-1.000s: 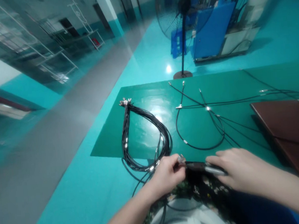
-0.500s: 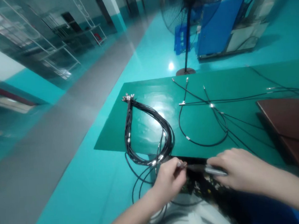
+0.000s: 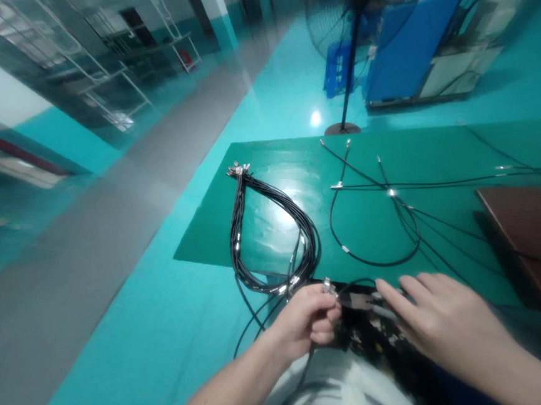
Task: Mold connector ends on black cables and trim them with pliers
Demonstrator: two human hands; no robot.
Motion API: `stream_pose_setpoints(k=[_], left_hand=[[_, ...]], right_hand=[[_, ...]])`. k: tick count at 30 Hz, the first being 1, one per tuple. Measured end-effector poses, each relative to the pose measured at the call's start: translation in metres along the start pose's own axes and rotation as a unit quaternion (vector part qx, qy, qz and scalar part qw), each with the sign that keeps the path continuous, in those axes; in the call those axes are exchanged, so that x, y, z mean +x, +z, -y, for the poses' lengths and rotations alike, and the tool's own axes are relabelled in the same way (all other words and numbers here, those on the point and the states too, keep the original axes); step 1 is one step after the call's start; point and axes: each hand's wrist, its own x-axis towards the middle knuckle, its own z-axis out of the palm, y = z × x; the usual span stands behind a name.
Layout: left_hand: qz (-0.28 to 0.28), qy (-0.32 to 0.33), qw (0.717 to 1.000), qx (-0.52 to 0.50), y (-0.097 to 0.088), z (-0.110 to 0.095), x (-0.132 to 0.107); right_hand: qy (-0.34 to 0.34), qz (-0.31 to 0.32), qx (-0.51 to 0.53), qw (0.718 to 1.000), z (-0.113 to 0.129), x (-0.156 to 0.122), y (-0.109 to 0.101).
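No lettering, label, brand, number or sign can be read anywhere: the blue machine cabinet point(image 3: 405, 45) at 1 o'clock and the green table mat point(image 3: 371, 232) bear none that is legible.

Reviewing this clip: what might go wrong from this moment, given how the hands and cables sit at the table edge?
1. The left hand pinches a small metal connector by its tip; that slight grip might slip.
2. The looped cable bundle hangs partly over the edge of the green mat, with strands trailing toward the lap; a tug could drag it off.
3. The right hand rests on a dark tool near the loose single cables, which might snag.
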Motion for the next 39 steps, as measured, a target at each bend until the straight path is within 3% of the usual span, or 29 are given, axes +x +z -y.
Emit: stream_pose_setpoints(k=[7, 11, 14, 17, 19, 21, 24, 26, 29, 34, 39], left_hand=[[0.008, 0.025, 0.999, 0.035, 0.004, -0.002, 0.0], [-0.012, 0.065, 0.994, 0.087, 0.007, -0.002, 0.001], [-0.022, 0.101, 0.985, 0.141, 0.008, -0.003, 0.002], [-0.051, 0.155, 0.963, 0.216, 0.01, -0.004, 0.004], [-0.062, 0.159, 0.959, 0.226, 0.01, -0.004, 0.006], [-0.057, 0.124, 0.971, 0.194, 0.011, -0.005, 0.007], [-0.049, 0.067, 0.985, 0.149, 0.011, -0.006, 0.01], [-0.047, 0.05, 0.987, 0.144, 0.012, -0.007, 0.011], [-0.044, 0.039, 0.987, 0.152, 0.012, -0.007, 0.013], [-0.047, 0.047, 0.984, 0.167, 0.009, -0.006, 0.017], [-0.082, 0.092, 0.975, 0.186, 0.009, -0.003, 0.018]], right_hand=[[0.016, 0.014, 0.051, 0.998, -0.003, -0.006, 0.003], [0.038, 0.067, 0.126, 0.989, -0.004, -0.008, 0.001], [0.081, 0.155, 0.251, 0.952, -0.005, -0.004, -0.006], [0.117, 0.246, 0.373, 0.887, -0.004, 0.0, -0.01], [0.13, 0.266, 0.401, 0.867, -0.004, -0.002, -0.009], [0.14, 0.227, 0.347, 0.899, -0.002, -0.006, -0.004], [0.125, 0.109, 0.162, 0.973, -0.001, -0.012, -0.001], [0.098, 0.063, 0.062, 0.991, 0.0, -0.011, -0.004], [0.073, 0.045, -0.017, 0.996, 0.003, -0.004, -0.014], [0.047, 0.075, -0.078, 0.993, 0.004, 0.003, -0.023], [0.066, 0.136, 0.026, 0.988, -0.004, -0.001, -0.012]])
